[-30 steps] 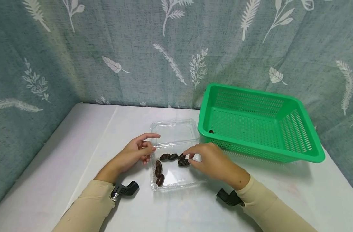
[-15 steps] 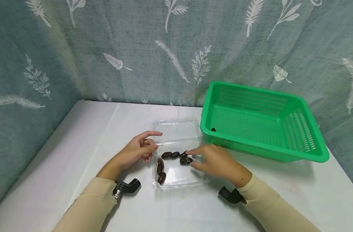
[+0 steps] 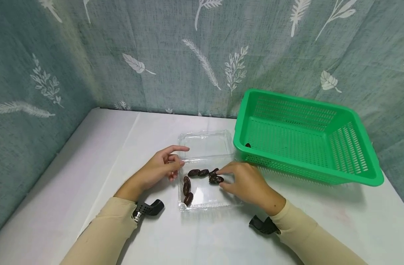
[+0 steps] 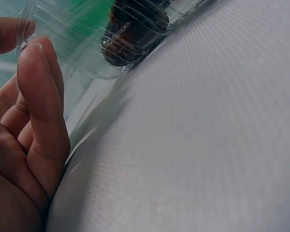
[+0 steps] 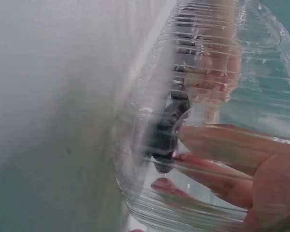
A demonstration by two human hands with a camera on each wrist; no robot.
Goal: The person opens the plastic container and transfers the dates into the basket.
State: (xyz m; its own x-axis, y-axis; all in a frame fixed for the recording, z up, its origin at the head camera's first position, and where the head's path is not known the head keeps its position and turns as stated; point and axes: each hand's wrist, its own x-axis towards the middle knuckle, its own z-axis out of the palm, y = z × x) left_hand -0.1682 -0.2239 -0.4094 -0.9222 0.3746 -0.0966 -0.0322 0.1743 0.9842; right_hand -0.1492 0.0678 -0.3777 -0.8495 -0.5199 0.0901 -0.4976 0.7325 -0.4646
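A hinged clear plastic container (image 3: 206,200) lies open on the table, with several dark brown dates along its left and far sides. My left hand (image 3: 160,165) is at its left edge, thumb and a finger pinching the rim, index finger (image 4: 7,36) stretched out over the lid (image 3: 206,143). Inside the base, my right hand (image 3: 246,182) pinches at two dates near the far right corner. Its index fingertip is on the upper date (image 3: 213,172), its thumb at the end of the lower date (image 3: 216,180). Through the plastic wall, the right wrist view shows fingers (image 5: 208,142) against dark dates (image 5: 166,133).
A green perforated basket (image 3: 308,175) stands right of the container, close to its lid. One date (image 3: 248,145) lies in the basket's near left corner. A patterned curtain (image 3: 168,66) hangs behind the white table (image 3: 102,154). Both wrists carry black camera mounts (image 3: 150,208).
My right fingers loosened and the index straightened onto the dates, then thumb and index drew in around them again. The left hand keeps its place at the rim. The view has shifted slightly.
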